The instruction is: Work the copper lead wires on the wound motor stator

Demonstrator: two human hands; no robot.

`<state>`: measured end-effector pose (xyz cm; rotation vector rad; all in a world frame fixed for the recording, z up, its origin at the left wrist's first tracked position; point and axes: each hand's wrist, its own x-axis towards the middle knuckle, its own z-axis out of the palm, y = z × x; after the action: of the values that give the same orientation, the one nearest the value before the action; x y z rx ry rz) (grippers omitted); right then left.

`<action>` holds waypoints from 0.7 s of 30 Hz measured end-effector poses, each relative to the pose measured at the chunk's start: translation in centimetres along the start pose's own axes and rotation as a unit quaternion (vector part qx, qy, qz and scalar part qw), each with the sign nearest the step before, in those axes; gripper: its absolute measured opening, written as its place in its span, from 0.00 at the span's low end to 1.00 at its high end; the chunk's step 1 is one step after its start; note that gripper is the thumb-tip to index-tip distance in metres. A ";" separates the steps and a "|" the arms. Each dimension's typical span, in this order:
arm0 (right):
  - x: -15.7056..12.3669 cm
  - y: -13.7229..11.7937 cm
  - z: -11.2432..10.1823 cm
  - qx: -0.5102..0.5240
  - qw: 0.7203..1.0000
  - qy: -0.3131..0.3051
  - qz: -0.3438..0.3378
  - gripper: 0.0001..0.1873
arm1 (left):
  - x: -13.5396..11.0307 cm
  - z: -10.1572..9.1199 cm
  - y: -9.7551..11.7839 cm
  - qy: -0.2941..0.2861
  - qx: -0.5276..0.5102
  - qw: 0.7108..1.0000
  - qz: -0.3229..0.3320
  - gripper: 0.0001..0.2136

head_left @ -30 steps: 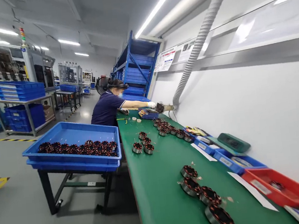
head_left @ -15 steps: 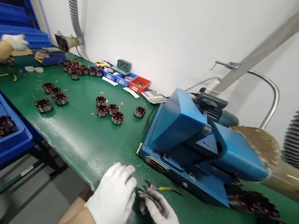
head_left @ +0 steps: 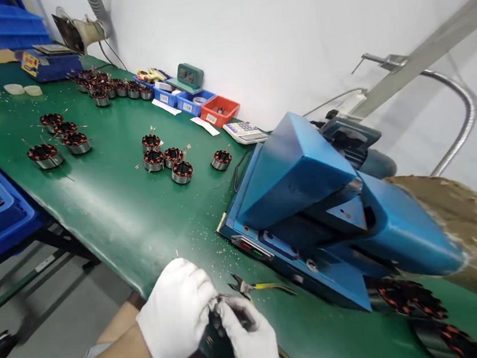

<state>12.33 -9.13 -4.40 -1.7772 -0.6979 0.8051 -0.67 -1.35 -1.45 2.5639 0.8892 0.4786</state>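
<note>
Here both gloved hands meet at the near edge of the green bench (head_left: 139, 213), low in the head view. The left hand (head_left: 178, 312) comes in from the lower left on a bare forearm, knuckles up, its fingers curled round a small dark part (head_left: 217, 321) that it pinches against the right hand (head_left: 250, 341). The right hand rises from below with its fingers bent inward onto the same part; the glove tips there look grey and smudged. Both hands are closed on the part, though how much of it each one holds is hidden by the gloves. Half a second ago the hands sat slightly apart, with the left fingers more spread; now they are pressed together and a little lower in the view, and the view itself has swung so that the blue machine (head_left: 309, 194) sits nearer the middle. The part is mostly covered, showing only as a dark lump between the fingers, just over the bench edge; what it is I cannot tell. Just beyond the hands lie yellow-handled pliers (head_left: 255, 286) on the bench, near the machine's base. Farther up the bench stand several wound stators (head_left: 167, 159) in a small cluster, copper windings dark inside bright metal rings, with fine wire clippings scattered about.
</note>
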 end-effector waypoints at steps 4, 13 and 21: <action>0.2 1.1 -1.4 -0.061 0.988 0.004 -0.140 0.10 | 0.1 0.0 0.0 0.003 -0.019 1.000 0.003 0.08; 1.4 -1.7 -0.7 -0.024 0.989 -0.147 -0.003 0.14 | 0.0 0.0 -0.7 0.003 -0.044 0.998 0.041 0.07; 2.2 -3.5 -3.0 -0.098 0.957 -0.273 0.026 0.04 | 0.0 0.1 -1.0 0.025 -0.086 0.994 0.066 0.07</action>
<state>15.67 -8.00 -0.73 -1.7605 -1.1242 1.3252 -1.18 -0.66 -2.00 2.4702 0.6655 0.6319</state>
